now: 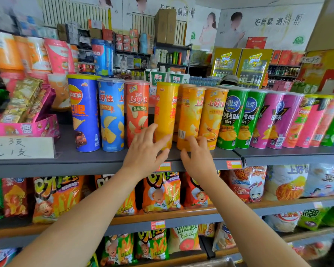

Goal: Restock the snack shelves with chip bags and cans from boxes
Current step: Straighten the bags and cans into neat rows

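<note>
- Two bare forearms are reaching up and forward from the bottom edge toward the top shelf (104, 160).
- The left hand (145, 151) is resting with straight, spread fingers against the base of a yellow can (165, 112), thumb below near the shelf lip; it is touching, not gripping.
- The right hand (198, 155) is lying with relaxed fingers against the foot of an orange can (189, 116), just right of the yellow one; nothing is clasped.
- Both cans are standing upright at the front of the top shelf, in a row of cans: a red can (137, 110) and two blue cans (96, 112) to the left, green cans (237, 118) and pink cans (272, 120) to the right.
- Chip bags (160, 191) are filling the shelves below.
- A pink box (27, 126) is sitting at the far left of the top shelf.
- Behind, drink coolers (241, 66) and wall posters (266, 26) are showing.
</note>
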The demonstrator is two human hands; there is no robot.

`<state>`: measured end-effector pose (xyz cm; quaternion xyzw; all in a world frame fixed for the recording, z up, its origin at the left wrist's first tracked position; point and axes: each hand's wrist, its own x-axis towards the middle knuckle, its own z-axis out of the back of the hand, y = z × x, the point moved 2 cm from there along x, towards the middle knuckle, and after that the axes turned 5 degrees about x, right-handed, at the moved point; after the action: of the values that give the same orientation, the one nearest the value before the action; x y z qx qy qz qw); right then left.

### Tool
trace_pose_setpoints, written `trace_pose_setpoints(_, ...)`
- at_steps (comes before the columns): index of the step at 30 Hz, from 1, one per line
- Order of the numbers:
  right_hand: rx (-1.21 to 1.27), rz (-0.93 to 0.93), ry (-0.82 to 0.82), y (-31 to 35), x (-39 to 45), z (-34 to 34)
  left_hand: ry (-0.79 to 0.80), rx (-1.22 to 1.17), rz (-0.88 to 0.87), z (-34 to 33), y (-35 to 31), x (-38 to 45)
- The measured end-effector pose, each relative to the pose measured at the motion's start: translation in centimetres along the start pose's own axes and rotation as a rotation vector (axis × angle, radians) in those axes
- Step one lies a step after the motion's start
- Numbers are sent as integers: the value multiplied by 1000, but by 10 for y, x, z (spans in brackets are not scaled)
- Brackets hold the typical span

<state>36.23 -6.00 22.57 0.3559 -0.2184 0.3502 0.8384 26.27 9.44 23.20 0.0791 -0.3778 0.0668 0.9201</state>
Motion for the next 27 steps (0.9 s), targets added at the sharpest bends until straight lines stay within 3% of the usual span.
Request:
trace_pose_setpoints(5,-12,41,77,-1,12,-7,88,-32,101,-4,-6,7)
trace_pose_setpoints(10,-88,24,75,-3,11,-10,131,0,114,-7,-7,7)
trace_pose_setpoints(17,-148,-9,222,-4,20,-8,200,-37,158,-11,-8,7)
trace_pose_setpoints(27,-171,-33,288,-5,32,-8,223,-40,176,-10,-10,8)
